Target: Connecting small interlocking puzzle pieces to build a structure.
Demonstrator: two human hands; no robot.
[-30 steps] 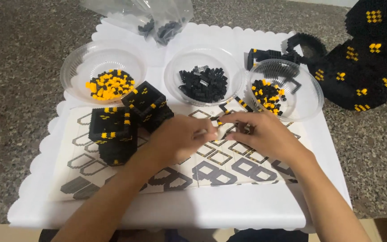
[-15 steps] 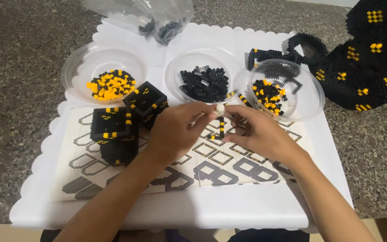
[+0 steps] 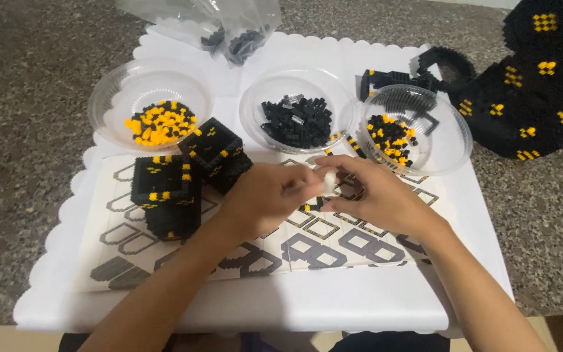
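Observation:
My left hand (image 3: pixel 265 195) and my right hand (image 3: pixel 373 192) meet over the printed instruction sheet (image 3: pixel 164 261) on the white tray (image 3: pixel 294 303). Between their fingertips they pinch a small black and yellow brick piece (image 3: pixel 314 203), mostly hidden by the fingers. A pale thumbnail shows where the hands touch. Two black block assemblies with yellow dots (image 3: pixel 167 195) (image 3: pixel 219 153) stand on the sheet just left of my left hand.
Three clear bowls sit behind the hands: yellow bricks (image 3: pixel 161 122), black bricks (image 3: pixel 296 119), mixed black and yellow bricks (image 3: pixel 391 138). A clear bag of dark pieces (image 3: pixel 229 32) lies at the back. A large black and yellow brick model (image 3: pixel 529 98) stands right, on the speckled counter (image 3: pixel 21 130).
Both hands have lifted slightly off the sheet and closed in together, the brick piece now more hidden between the fingertips.

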